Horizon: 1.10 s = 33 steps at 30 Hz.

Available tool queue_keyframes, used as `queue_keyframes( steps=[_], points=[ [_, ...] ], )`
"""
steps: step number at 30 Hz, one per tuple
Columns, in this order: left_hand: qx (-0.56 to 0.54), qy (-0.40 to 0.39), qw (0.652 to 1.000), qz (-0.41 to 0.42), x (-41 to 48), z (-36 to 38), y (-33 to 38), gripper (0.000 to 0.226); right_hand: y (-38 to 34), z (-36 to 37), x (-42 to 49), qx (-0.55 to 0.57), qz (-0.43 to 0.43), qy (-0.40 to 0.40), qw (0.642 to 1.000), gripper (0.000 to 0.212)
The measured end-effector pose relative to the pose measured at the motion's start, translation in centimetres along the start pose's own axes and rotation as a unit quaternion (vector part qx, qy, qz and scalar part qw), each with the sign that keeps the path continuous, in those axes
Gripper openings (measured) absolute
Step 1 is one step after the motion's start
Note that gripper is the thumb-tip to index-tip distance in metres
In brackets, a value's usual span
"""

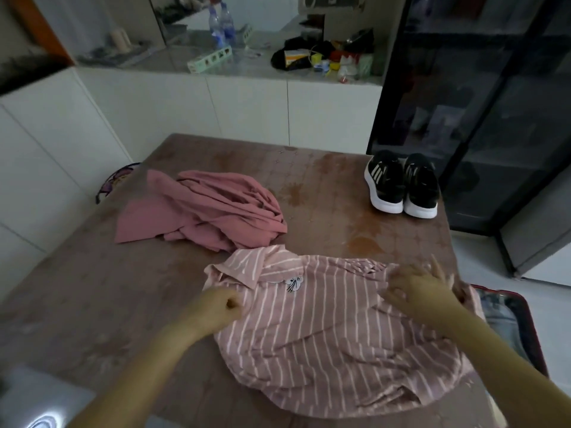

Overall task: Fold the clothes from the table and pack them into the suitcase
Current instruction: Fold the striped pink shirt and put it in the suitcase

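Note:
A pink shirt with white stripes (312,341) lies spread on the brown table (92,288), collar to the left, a small cat patch near the collar. My left hand (221,307) is curled at the shirt's left edge by the collar, pinching the fabric. Over the shirt's upper right part my right hand (420,288) rests with fingers bent into the cloth, gripping a fold. A crumpled plain pink garment (200,208) lies farther back on the table. The red-rimmed open suitcase (522,319) shows at the right, beside the table edge.
A pair of black sneakers with white soles (401,185) stands at the table's far right corner. Behind are white cabinets and a cluttered counter (247,63) with water bottles. A dark glass cabinet (482,103) stands at right. A chair back (114,180) shows at the table's left.

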<state>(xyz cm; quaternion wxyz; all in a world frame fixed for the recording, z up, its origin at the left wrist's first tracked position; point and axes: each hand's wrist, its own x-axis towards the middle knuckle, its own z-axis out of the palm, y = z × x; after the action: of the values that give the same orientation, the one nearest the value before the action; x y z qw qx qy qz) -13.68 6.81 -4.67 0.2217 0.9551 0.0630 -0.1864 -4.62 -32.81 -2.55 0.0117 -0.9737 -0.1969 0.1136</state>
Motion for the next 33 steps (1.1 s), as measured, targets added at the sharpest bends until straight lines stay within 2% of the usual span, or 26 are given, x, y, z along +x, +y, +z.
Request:
queue_keyframes(
  steps=[2, 3, 6, 7, 12, 15, 17, 21, 24, 27, 30, 33],
  points=[
    [-0.042, 0.127, 0.989, -0.067, -0.3, 0.1, -0.7, 0.009, -3.1, -0.2, 2.2, 0.029, -0.031, -0.008, 0.999, 0.027],
    [-0.064, 0.156, 0.980, -0.101, -0.5, 0.4, -1.2, 0.024, -4.7, -0.2, 3.4, 0.034, -0.048, -0.009, 0.998, 0.027],
    [-0.119, 0.134, 0.973, -0.143, -1.0, 2.0, -2.7, 0.087, -9.9, -0.6, 6.5, 0.015, -0.106, -0.005, 0.994, 0.044],
    [-0.140, 0.131, 0.971, -0.141, -1.2, 2.9, -3.0, 0.096, -11.5, -0.7, 7.5, 0.009, -0.128, -0.005, 0.992, 0.049],
    [-0.207, 0.157, 0.964, -0.060, -1.8, 3.9, -1.9, 0.100, -18.4, -1.3, 12.4, 0.043, -0.172, 0.029, 0.984, 0.059],
    [-0.212, 0.210, 0.952, -0.066, -1.6, 4.3, -1.6, 0.091, -20.7, -0.7, 15.4, 0.006, -0.171, 0.078, 0.982, 0.062],
    [-0.227, 0.251, 0.938, -0.076, -1.2, 4.8, -2.0, 0.082, -21.5, -0.1, 17.1, 0.003, -0.161, 0.084, 0.983, 0.061],
    [-0.267, 0.203, 0.931, -0.141, -0.4, 5.7, -2.9, 0.076, -22.2, 1.6, 20.3, 0.013, -0.137, 0.056, 0.989, 0.062],
    [-0.257, 0.206, 0.929, -0.168, 0.3, 6.4, -3.2, 0.062, -21.9, 1.7, 23.0, 0.043, -0.126, 0.073, 0.988, 0.058],
    [-0.234, 0.220, 0.933, -0.161, 1.0, 6.4, -3.2, 0.047, -20.8, 0.6, 26.1, 0.063, -0.117, 0.099, 0.986, 0.050],
    [-0.208, 0.210, 0.944, -0.147, 1.4, 6.0, -3.2, 0.028, -18.9, -0.9, 28.5, 0.033, -0.075, 0.142, 0.986, 0.041],
    [-0.199, 0.233, 0.944, -0.122, 1.8, 5.8, -3.5, 0.023, -17.4, -1.9, 29.3, 0.049, -0.053, 0.126, 0.989, 0.033]
  ],
)
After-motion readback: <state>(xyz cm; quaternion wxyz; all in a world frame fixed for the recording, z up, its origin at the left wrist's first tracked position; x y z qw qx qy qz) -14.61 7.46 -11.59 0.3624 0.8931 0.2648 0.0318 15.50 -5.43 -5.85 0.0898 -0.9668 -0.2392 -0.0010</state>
